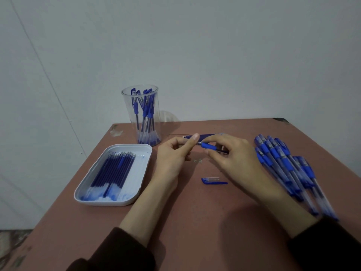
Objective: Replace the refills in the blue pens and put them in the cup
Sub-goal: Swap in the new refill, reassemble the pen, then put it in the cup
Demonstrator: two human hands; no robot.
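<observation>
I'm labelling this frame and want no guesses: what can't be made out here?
Head view:
The pen: its middle is hidden under the left hand and right hand; refill inside unclear.
Pile of pens: near ends blurred, partly behind the right forearm.
Cup: pens overlap, uncountable.

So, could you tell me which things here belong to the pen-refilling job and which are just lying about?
Job: held pen, loose cap, refill tray, pen pile, cup.
Lying about: scraps on the table.
</observation>
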